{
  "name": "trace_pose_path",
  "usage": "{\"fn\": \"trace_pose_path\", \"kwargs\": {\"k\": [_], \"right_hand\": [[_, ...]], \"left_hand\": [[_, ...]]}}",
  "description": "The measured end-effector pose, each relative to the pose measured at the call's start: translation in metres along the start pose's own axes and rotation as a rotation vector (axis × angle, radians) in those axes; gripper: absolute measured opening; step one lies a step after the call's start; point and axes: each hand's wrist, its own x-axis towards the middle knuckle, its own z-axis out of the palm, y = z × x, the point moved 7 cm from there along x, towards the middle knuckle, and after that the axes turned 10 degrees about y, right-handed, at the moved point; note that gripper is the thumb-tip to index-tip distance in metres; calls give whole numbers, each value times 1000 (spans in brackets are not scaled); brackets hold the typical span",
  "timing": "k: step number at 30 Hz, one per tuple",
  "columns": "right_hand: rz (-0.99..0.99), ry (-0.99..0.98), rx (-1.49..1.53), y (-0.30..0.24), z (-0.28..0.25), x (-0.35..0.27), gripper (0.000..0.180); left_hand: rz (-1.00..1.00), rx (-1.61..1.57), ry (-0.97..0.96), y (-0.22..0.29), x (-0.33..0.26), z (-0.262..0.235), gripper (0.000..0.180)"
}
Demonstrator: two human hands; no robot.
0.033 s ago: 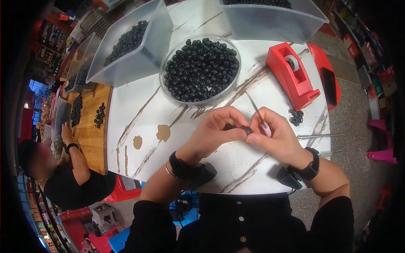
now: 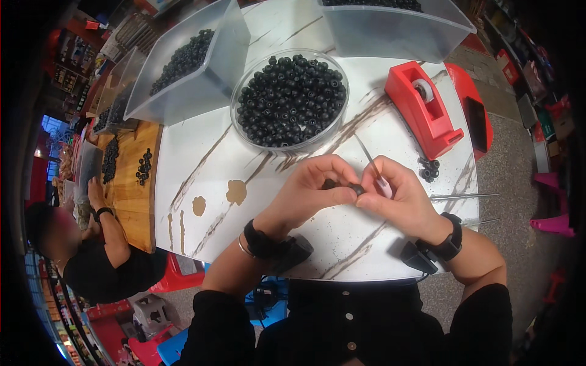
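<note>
My left hand [image 2: 317, 186], curled, pinching round black beads [image 2: 358, 189]; my right hand [image 2: 400, 190], closed on a pale-handled, thin metal tool [image 2: 372, 161], fingertips at the beads. Below, white, brown-veined tabletop [image 2: 342, 241]; beyond, clear round plastic tub [image 2: 289, 149], bead-filled.

Legible markings: none. No text, label, brand, number or sign can be read in the head view. Colored packaged goods [image 2: 40, 296] at the lower left edge: surface print too small and blurred to resolve. Dark display panels [image 2: 74, 60] at upper left: pale patches visible; whether these are lettering cannot be determined.
</note>
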Motion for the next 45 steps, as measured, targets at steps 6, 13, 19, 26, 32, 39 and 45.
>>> {"fn": "trace_pose_path", "kwargs": {"k": [6,13,19,26,32,39,45], "right_hand": [[15,-30,-30,2,2,-1,14],[239,-68,309,7,3,-5,17],[-27,1,-50,-2,6,-6,23],[-77,-17,-165,0,3,-5,25],[-126,9,-152,0,4,-5,26],[-153,23,-108,2,4,-5,23],[-138,-7,-63,0,2,-5,20]], "left_hand": [[107,214,-15,4,-1,-6,17],[182,163,124,9,-2,-7,19],[216,114,168,6,2,-16,16],[236,49,113,9,1,-13,13],[257,22,118,11,-1,-12,13],[271,16,92,11,0,-13,15],[250,26,92,11,-1,-11,15]]}}
